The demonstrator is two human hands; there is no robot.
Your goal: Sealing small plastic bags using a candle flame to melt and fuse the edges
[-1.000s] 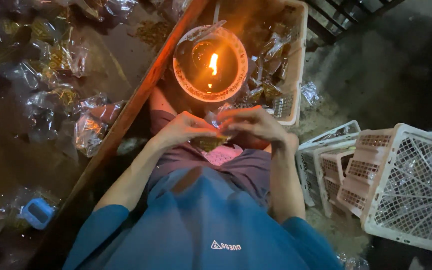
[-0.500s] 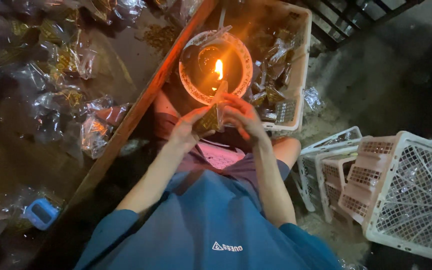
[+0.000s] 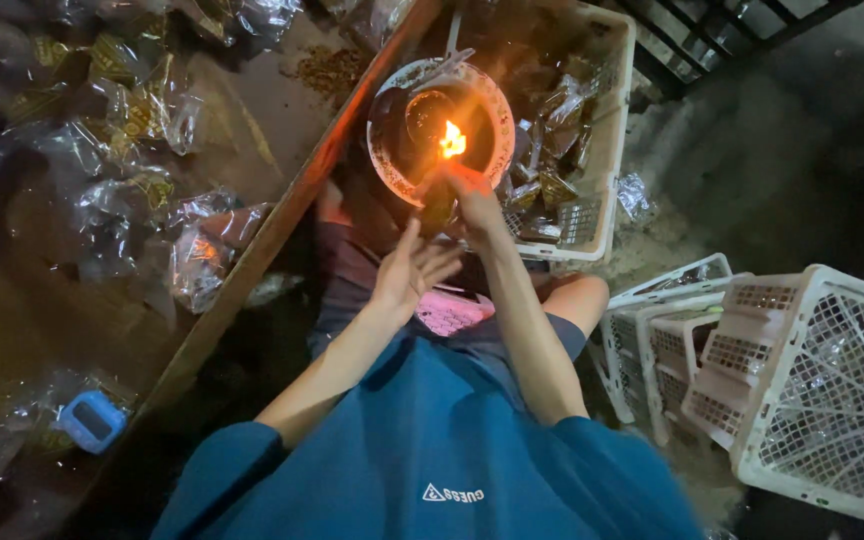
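A small flame (image 3: 451, 140) burns inside a round white-rimmed bowl (image 3: 384, 160) in front of my knees. My right hand (image 3: 472, 195) reaches out to the flame and pinches the top of a small clear packet (image 3: 439, 208) right under it. My left hand (image 3: 410, 268) hovers lower and nearer to me, fingers spread, holding nothing. A pink cloth (image 3: 449, 310) lies on my lap below both hands.
A white plastic crate (image 3: 607, 150) with several filled packets stands behind the bowl. More clear packets (image 3: 132, 190) lie heaped at the left, past a wooden edge (image 3: 282, 220). Stacked empty white crates (image 3: 802, 380) sit at the right. A small blue device (image 3: 92, 420) lies lower left.
Both hands were together at my lap; the right hand has carried the packet forward up to the flame, and the left hand has let go and opened.
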